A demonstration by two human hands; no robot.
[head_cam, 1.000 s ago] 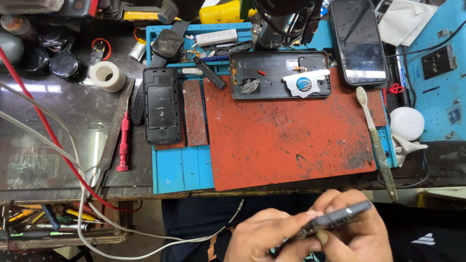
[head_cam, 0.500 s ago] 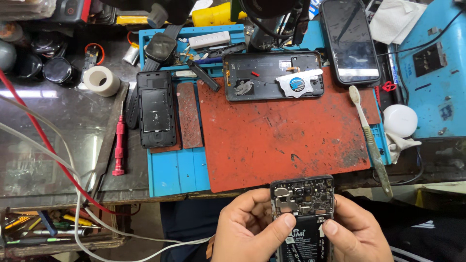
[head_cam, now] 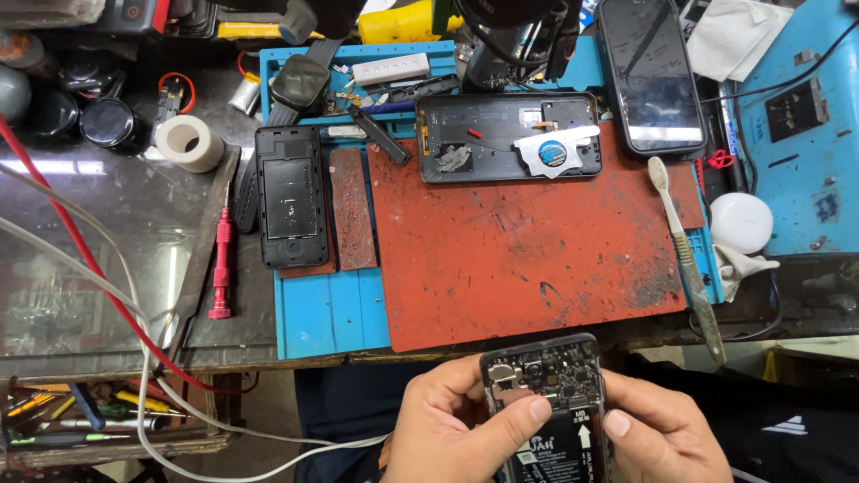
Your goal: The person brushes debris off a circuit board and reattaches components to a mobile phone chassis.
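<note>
An opened phone (head_cam: 548, 404) with its bare circuit board and black battery facing up is held low in front of the bench. My left hand (head_cam: 456, 429) grips its left side, thumb resting on the board's lower edge. My right hand (head_cam: 662, 436) grips the right side, thumb against the frame. Just beyond the hands lies a worn red work mat (head_cam: 528, 250) on a blue mat (head_cam: 322, 313).
On the mats lie a black phone back cover (head_cam: 288, 195), a phone frame with a blue round sticker (head_cam: 508, 136), a phone with a dark screen (head_cam: 649, 76), a toothbrush (head_cam: 684, 255) and a red screwdriver (head_cam: 221, 264). A tape roll (head_cam: 188, 143) and cables (head_cam: 107, 295) sit left.
The phone was edge-on a second ago; it has been turned so its open inside faces up. Both hands stay on it, and the view has shifted slightly.
</note>
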